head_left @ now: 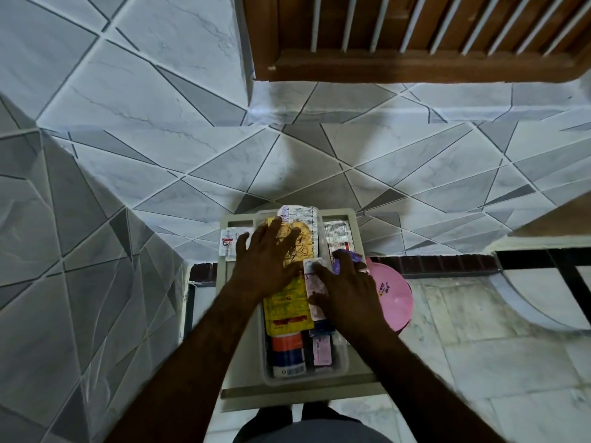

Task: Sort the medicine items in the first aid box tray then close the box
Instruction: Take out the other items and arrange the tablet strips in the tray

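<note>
Head view: left hand [268, 260] lies flat, fingers spread, on gold blister pack [307, 247] — right hand [348, 295] pinches pink strip [311, 282].

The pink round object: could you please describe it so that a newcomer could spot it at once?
Find the grey first aid box low in the middle. Off its right edge, partly under the right hand, sits the pink round object. Its neighbours are all flat packets.

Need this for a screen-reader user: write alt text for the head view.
From above, a left hand presses flat on a gold pack in a clear tray of medicine packs, while the right hand pinches a pink strip beside it. The tray sits on a grey box, with a pink bowl at its right.
</note>
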Demonstrator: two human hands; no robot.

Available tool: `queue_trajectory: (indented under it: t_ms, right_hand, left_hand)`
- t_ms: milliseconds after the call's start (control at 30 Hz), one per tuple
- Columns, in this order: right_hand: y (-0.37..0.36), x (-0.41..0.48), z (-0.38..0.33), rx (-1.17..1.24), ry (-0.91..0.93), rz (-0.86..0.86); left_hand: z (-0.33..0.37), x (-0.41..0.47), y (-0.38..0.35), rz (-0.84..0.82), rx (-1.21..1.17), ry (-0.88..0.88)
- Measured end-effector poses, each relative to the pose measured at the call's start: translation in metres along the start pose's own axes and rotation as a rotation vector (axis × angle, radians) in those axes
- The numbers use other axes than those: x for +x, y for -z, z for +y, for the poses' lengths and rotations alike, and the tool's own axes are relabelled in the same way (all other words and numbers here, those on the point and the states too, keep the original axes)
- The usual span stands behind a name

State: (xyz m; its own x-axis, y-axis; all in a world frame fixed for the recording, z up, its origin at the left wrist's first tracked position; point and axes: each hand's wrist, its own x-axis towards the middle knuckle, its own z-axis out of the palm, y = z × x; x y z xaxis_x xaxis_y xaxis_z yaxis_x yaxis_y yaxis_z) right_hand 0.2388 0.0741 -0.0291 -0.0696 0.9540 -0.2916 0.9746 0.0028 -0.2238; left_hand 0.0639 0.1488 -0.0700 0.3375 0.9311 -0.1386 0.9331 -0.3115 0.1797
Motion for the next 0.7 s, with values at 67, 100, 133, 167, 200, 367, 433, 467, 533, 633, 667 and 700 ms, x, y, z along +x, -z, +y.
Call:
queue_trajectory:
  t_ms: [67, 100, 133, 167, 200, 367, 433, 467, 533, 633, 667, 700]
  right_hand:
    - [-0.002, 0.001, 0.000, -0.049, -0.005, -0.024]
    - [-0.002, 0.001, 0.000, -0.051, -0.012, -0.034]
    - [-0.002, 0.002, 0.000, -0.046, -0.019, -0.040]
    - [-0.002, 0.003, -0.001, -0.041, -0.023, -0.041]
    - [-0.002, 0.003, -0.001, -0.043, -0.026, -0.040]
    - [-0.002, 0.006, -0.001, -0.008, -0.040, -0.032]
    - [-0.002, 0.006, 0.001, 0.054, -0.043, -0.036]
    - [-0.001, 0.005, 0.002, 0.100, -0.038, -0.031]
    - [0.003, 0.002, 0.007, 0.246, -0.025, 0.002]
    - [0.012, 0.006, 0.020, 0.541, -0.073, 0.100]
    - [0.015, 0.010, 0.029, 0.596, -0.114, 0.137]
    - [0.015, 0.017, 0.036, 0.627, -0.160, 0.162]
  left_hand:
    - [0.003, -0.003, -0.002, -0.002, -0.016, 0.012]
    - [0.004, -0.004, -0.004, 0.003, -0.021, 0.016]
    - [0.006, -0.004, -0.005, 0.011, -0.025, 0.016]
    - [0.006, -0.004, -0.005, 0.013, -0.024, 0.017]
    - [0.006, -0.004, -0.004, 0.008, -0.019, 0.020]
    - [0.005, -0.001, -0.001, -0.029, -0.024, 0.025]
    - [0.005, -0.002, -0.001, -0.061, -0.037, 0.031]
    - [0.005, -0.001, 0.001, -0.078, -0.055, 0.032]
    - [0.002, 0.001, 0.006, -0.058, -0.138, 0.034]
    - [-0.006, -0.001, 0.016, 0.191, -0.456, 0.041]
    - [-0.011, 0.000, 0.020, 0.276, -0.585, 0.073]
    - [-0.021, 0.000, 0.020, 0.334, -0.697, 0.142]
